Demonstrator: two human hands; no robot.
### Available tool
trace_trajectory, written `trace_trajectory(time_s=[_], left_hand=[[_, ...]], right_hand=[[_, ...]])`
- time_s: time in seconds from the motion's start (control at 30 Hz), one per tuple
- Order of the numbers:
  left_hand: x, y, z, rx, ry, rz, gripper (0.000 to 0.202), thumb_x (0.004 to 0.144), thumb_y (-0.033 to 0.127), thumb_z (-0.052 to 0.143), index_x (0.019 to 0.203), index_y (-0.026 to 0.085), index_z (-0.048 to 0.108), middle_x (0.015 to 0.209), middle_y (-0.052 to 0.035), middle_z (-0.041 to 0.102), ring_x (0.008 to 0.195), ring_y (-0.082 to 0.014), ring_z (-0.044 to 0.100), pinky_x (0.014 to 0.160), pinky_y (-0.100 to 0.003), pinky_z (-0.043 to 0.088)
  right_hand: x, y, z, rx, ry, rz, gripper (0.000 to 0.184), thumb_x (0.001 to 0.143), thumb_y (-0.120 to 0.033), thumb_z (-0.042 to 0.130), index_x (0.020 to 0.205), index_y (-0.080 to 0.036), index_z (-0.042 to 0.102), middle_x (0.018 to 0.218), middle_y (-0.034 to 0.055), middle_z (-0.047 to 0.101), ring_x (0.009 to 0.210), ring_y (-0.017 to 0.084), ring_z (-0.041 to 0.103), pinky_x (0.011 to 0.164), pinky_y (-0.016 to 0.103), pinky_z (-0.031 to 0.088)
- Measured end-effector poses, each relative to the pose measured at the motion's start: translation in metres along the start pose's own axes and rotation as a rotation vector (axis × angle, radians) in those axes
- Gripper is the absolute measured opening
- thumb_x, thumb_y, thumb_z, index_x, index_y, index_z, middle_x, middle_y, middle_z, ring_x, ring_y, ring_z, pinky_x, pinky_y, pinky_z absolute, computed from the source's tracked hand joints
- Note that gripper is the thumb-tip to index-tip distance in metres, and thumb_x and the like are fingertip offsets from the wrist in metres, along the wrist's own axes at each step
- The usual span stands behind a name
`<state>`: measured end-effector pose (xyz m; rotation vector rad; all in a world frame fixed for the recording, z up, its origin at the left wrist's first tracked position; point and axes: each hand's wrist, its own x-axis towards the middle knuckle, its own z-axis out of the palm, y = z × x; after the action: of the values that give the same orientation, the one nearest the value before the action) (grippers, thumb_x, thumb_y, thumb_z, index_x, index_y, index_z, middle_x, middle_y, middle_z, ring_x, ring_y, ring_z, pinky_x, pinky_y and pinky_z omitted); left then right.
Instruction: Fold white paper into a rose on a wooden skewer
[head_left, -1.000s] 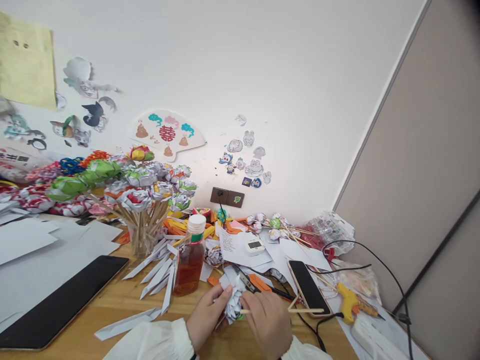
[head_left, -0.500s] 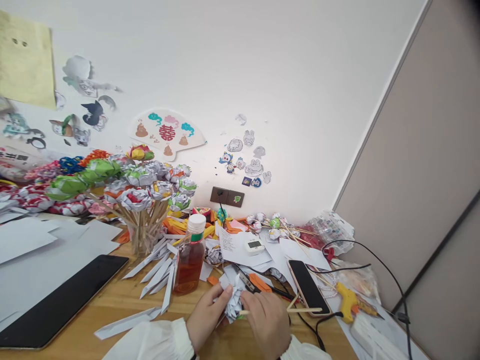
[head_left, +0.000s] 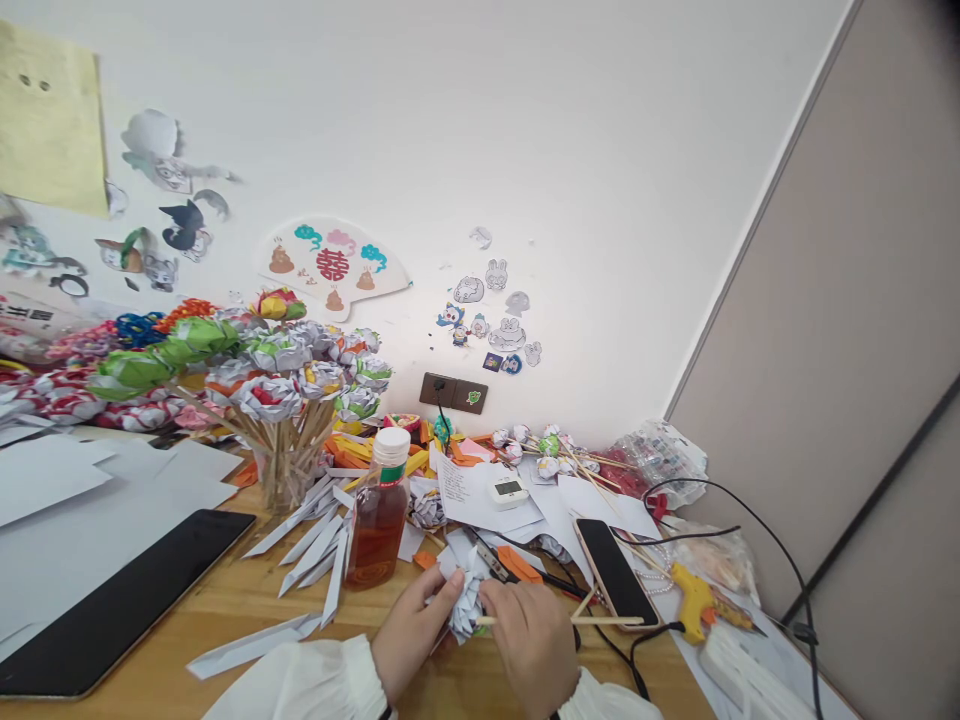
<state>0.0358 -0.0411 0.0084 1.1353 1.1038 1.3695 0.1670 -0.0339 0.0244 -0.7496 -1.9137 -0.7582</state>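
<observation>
Pinching a paper flower (head_left: 466,603) low over the desk (head_left: 225,612), left hand (head_left: 411,640) grips its side; right hand (head_left: 534,645) grasps the wooden stick (head_left: 611,620), fingers hiding the joint; both forearms cut off below.

The paper flower (head_left: 466,604), a tight rosette of white paper with grey print, is pinched between the left grip (head_left: 411,638) and the right grip (head_left: 534,645). A thin wooden skewer (head_left: 609,620) lies level from the flower's base, passes through the right grip and juts out to its right.
</observation>
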Motion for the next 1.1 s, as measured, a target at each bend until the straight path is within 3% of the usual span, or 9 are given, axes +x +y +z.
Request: trace_trajectory(time_s=[0.27, 0.53, 0.67, 0.93, 1.1], left_hand=[[-0.0012, -0.0001, 0.0004, 0.023, 0.004, 0.023, 0.042, 0.057, 0.058, 0.056, 0.054, 0.018, 0.047, 0.051, 0.0070, 0.042, 0.052, -0.0112, 0.037, 0.051, -0.022, 0.033], [-0.0013, -0.0019, -0.0003, 0.046, 0.014, 0.012, 0.039, 0.061, 0.057, 0.053, 0.056, 0.018, 0.047, 0.050, 0.0071, 0.042, 0.052, -0.0123, 0.039, 0.051, -0.023, 0.034], [-0.0010, 0.0002, -0.0018, 0.065, 0.010, 0.023, 0.044, 0.056, 0.060, 0.055, 0.061, 0.016, 0.052, 0.057, 0.0042, 0.048, 0.058, -0.0145, 0.042, 0.056, -0.024, 0.036], [0.0026, -0.0057, -0.0038, 0.079, -0.009, 0.039, 0.045, 0.058, 0.060, 0.053, 0.062, 0.015, 0.053, 0.056, 0.0040, 0.047, 0.058, -0.0140, 0.042, 0.055, -0.024, 0.036], [0.0035, -0.0042, -0.0057, 0.079, -0.039, 0.046, 0.043, 0.061, 0.058, 0.053, 0.065, 0.015, 0.055, 0.058, 0.0030, 0.049, 0.059, -0.0146, 0.043, 0.057, -0.024, 0.037]], right_hand=[[-0.0027, 0.0031, 0.0015, -0.043, -0.024, -0.085, 0.028, 0.087, -0.015, 0.036, 0.076, -0.017, 0.062, 0.044, -0.0006, 0.050, 0.042, 0.013, 0.048, 0.044, 0.025, 0.031], [-0.0019, 0.0031, 0.0008, -0.104, -0.048, -0.154, 0.030, 0.085, -0.010, 0.035, 0.075, -0.016, 0.062, 0.043, -0.0002, 0.050, 0.040, 0.013, 0.048, 0.042, 0.026, 0.029], [-0.0063, 0.0035, 0.0056, -0.035, -0.050, -0.068, 0.031, 0.086, -0.015, 0.033, 0.073, -0.017, 0.061, 0.044, 0.0000, 0.050, 0.042, 0.013, 0.049, 0.044, 0.026, 0.032], [-0.0055, 0.0033, 0.0047, 0.129, -0.073, 0.069, 0.038, 0.090, -0.024, 0.028, 0.068, -0.020, 0.059, 0.047, -0.0009, 0.054, 0.045, 0.012, 0.052, 0.045, 0.023, 0.036], [-0.0073, 0.0090, 0.0028, 0.414, -0.238, 0.291, 0.029, 0.086, -0.033, 0.036, 0.074, -0.021, 0.060, 0.059, 0.0002, 0.061, 0.053, 0.013, 0.056, 0.048, 0.020, 0.042]])
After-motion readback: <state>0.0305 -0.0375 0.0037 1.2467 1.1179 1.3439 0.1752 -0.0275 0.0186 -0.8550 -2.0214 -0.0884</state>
